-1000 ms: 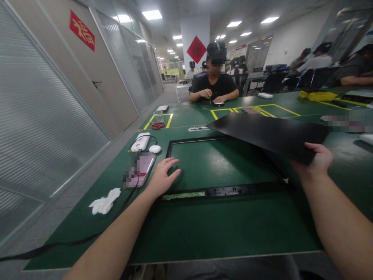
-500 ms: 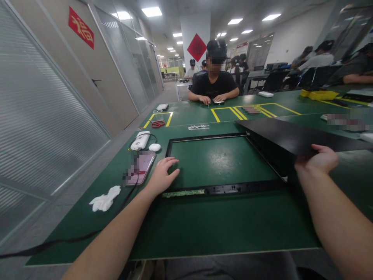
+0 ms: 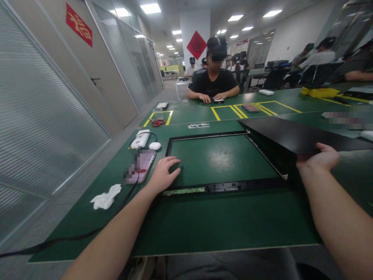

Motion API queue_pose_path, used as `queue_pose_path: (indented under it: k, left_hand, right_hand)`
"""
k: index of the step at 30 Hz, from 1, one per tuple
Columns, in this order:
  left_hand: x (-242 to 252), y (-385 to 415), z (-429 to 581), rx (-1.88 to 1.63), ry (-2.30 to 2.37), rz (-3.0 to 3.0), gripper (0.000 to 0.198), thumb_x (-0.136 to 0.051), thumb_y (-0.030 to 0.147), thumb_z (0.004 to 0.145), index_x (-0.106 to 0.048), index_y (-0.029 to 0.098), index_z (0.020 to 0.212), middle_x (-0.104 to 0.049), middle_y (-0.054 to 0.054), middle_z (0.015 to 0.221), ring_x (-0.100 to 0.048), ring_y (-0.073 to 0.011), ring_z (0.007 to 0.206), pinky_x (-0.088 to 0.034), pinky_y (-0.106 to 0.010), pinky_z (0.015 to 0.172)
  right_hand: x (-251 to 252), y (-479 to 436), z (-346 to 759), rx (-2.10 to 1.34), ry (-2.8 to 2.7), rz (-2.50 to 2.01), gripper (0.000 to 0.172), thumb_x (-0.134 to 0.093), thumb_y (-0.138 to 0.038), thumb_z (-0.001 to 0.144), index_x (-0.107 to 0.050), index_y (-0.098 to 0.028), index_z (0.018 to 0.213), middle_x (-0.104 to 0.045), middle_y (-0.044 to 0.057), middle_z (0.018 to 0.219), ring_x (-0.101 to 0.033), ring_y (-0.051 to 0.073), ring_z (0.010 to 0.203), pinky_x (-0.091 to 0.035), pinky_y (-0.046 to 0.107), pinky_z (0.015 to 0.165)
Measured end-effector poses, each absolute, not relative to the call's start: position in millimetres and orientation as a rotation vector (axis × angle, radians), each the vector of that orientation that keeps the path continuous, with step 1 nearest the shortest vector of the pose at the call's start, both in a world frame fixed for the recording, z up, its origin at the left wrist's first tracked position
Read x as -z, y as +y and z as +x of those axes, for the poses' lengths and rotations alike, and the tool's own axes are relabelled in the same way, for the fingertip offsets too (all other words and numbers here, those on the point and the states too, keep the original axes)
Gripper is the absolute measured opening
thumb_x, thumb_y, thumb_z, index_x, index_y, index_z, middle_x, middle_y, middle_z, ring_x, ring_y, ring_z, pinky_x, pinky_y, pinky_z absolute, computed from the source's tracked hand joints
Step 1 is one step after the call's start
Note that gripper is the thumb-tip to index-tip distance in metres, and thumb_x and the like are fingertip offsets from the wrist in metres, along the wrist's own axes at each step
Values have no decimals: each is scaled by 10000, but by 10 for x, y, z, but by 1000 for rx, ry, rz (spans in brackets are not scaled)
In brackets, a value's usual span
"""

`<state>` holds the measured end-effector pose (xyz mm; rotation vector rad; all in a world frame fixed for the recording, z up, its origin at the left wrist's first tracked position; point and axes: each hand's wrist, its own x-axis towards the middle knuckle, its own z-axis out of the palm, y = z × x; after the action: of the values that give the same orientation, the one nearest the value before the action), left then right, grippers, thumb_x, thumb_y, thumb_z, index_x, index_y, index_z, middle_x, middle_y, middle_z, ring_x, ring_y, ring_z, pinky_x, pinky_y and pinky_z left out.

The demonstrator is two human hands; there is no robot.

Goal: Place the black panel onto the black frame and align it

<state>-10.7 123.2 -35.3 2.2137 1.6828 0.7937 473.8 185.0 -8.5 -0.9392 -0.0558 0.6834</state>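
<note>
- The green surface (image 3: 221,229) extended away from its near edge; a black strap (image 3: 58,244) crossed its near left corner.
- A crumpled white tissue (image 3: 106,197) lay near the left edge.
- A black rectangular frame (image 3: 244,187) lay flat, its near bar roughly parallel to the near edge of the surface. A green circuit strip (image 3: 186,191) occupied the left part of this bar.
- The left grip (image 3: 163,175) was positioned at the left bar of the frame, thumb and fingers apart, holding nothing. Contact with the bar could not be determined.
- A phone (image 3: 144,163) lay just left of the left grip.
- The right grip (image 3: 320,158) was clamped on the near side of a black panel (image 3: 287,134), thumb above, fingers hidden underneath.
- The panel was tilted and raised above the surface, toward the right edge, beside the right bar of the frame.
- A white oval case (image 3: 155,146) and a white device (image 3: 140,139) sat beyond the phone.
- Red-handled scissors (image 3: 157,123) lay farther along the left edge.
- A co-worker (image 3: 215,82) sat at the far edge.
</note>
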Motion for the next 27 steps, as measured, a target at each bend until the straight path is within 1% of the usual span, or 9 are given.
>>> queue_pose_path:
  k: [4, 7, 13, 17, 23, 27]
  left_hand:
    - [340, 1224, -103, -806, 1670, 2222, 339, -586, 373, 857, -728, 214, 1121, -665, -128, 1290, -571, -329, 1241, -404, -553, 1116]
    - [338, 1220, -96, -803, 1671, 2225, 336, -590, 360, 850, -731, 206, 1114, -666, -135, 1285, -573, -333, 1238, -402, -558, 1115]
    - [332, 1208, -88, -809, 1656, 2215, 308, -599, 347, 843, -738, 223, 1088, -676, -122, 1264, -577, -330, 1226, -398, -555, 1115]
    - [321, 1200, -82, -787, 1657, 2225, 306, -593, 344, 848, -739, 213, 1083, -681, -124, 1249, -572, -329, 1229, -394, -548, 1117]
    - [320, 1201, -74, -787, 1641, 2245, 291, -590, 324, 846, -740, 217, 1071, -702, -116, 1211, -587, -317, 1204, -400, -542, 1110]
    - [313, 1197, -70, -800, 1630, 2240, 281, -596, 319, 840, -741, 226, 1062, -707, -107, 1201, -592, -308, 1193, -403, -534, 1107]
  right_hand:
    - [110, 1864, 4750, -694, 54, -923, 74, -461, -160, 700, -471, -216, 749, -586, -5, 856, -604, 100, 672, -503, 191, 499]
    - [161, 1896, 4795, -700, 114, -945, 50, -476, -167, 698, -479, -212, 719, -617, -4, 861, -612, 114, 700, -514, 219, 511]
    - [269, 1942, 4869, -729, 48, -953, 51, -468, -159, 698, -466, -209, 694, -634, 11, 879, -634, 127, 788, -538, 234, 559]
    - [275, 1935, 4856, -733, 26, -955, 54, -471, -156, 706, -472, -208, 695, -634, 17, 892, -632, 133, 799, -540, 238, 543]
    - [210, 1906, 4798, -730, 71, -1005, 72, -456, -138, 724, -484, -204, 719, -638, 20, 973, -645, 120, 805, -537, 219, 493]
    - [188, 1899, 4759, -722, 76, -1026, 68, -478, -122, 689, -481, -190, 687, -645, 44, 971, -656, 130, 814, -532, 208, 475]
